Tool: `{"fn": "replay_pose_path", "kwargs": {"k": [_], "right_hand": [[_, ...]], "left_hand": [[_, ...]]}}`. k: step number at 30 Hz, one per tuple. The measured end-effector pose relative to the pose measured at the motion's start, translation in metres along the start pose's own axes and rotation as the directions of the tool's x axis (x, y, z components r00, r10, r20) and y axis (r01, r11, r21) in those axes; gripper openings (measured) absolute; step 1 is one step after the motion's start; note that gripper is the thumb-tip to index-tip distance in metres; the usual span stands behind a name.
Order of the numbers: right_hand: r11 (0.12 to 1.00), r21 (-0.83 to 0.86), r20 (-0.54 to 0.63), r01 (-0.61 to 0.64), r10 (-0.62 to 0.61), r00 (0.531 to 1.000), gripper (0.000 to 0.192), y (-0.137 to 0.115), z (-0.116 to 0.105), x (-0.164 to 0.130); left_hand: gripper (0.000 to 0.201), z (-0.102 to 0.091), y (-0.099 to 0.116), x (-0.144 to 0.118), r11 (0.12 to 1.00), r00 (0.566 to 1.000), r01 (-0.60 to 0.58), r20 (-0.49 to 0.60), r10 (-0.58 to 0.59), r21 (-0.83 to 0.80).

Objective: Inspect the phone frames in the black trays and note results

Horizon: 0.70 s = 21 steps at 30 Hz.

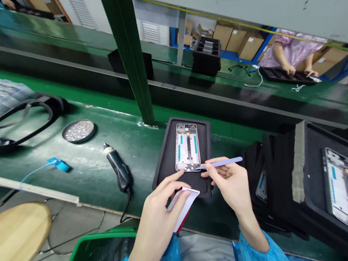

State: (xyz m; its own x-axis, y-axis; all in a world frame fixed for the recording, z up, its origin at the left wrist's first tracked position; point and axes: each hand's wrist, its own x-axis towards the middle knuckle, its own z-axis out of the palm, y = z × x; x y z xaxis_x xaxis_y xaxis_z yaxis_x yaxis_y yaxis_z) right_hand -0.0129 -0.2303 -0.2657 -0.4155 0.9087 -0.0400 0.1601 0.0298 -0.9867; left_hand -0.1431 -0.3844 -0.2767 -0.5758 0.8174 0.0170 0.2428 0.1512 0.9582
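A phone frame (pixel 186 148) with blue strips lies in a black foam tray (pixel 165 159) before me. My left hand (pixel 162 202) pinches a white sheet (pixel 179 209) with a row of small dark marks along its upper edge and red on its side. One left fingertip reaches the lower edge of the phone frame. Closed around slim lavender tweezers (pixel 227 161), my right hand (pixel 229 185) rests over the tray's right side. The tweezers' tip is at the frame's lower right corner, where small parts are too fine to make out.
Left on the green bench are an electric screwdriver (pixel 118 168), a round dish of screws (pixel 78 131), a blue wrist strap (pixel 59 164) and a black headband-like frame (pixel 52 110). Stacked foam trays (pixel 309 138) with phone frames stand right. Across the line, a person's hands (pixel 289 69) touch a tray.
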Motion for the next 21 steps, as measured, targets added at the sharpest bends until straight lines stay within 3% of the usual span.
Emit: {"fn": "replay_pose_path", "kwargs": {"k": [9, 15, 18, 21], "right_hand": [[1.000, 0.000, 0.007, -0.011, 0.011, 1.000, 0.060, -0.002, 0.000, 0.000], [0.994, -0.041, 0.008, 0.102, -0.102, 0.995, 0.053, 0.001, -0.002, -0.004], [0.982, -0.074, -0.117, 0.176, -0.184, 0.976, 0.046, 0.008, -0.003, -0.009], [0.975, -0.061, -0.284, 0.215, -0.223, 0.932, 0.041, 0.019, 0.002, -0.011]], "left_hand": [[0.022, 0.000, -0.001, 0.000, 1.000, 1.000, 0.007, 0.008, -0.007, -0.010], [0.020, 0.004, 0.000, 0.000, 0.998, 1.000, 0.012, 0.000, -0.012, -0.056], [0.019, 0.002, 0.004, 0.000, 0.994, 0.999, 0.023, -0.019, -0.025, -0.103], [0.023, -0.008, -0.001, 0.002, 0.997, 0.981, 0.049, -0.183, -0.060, -0.068]]}}
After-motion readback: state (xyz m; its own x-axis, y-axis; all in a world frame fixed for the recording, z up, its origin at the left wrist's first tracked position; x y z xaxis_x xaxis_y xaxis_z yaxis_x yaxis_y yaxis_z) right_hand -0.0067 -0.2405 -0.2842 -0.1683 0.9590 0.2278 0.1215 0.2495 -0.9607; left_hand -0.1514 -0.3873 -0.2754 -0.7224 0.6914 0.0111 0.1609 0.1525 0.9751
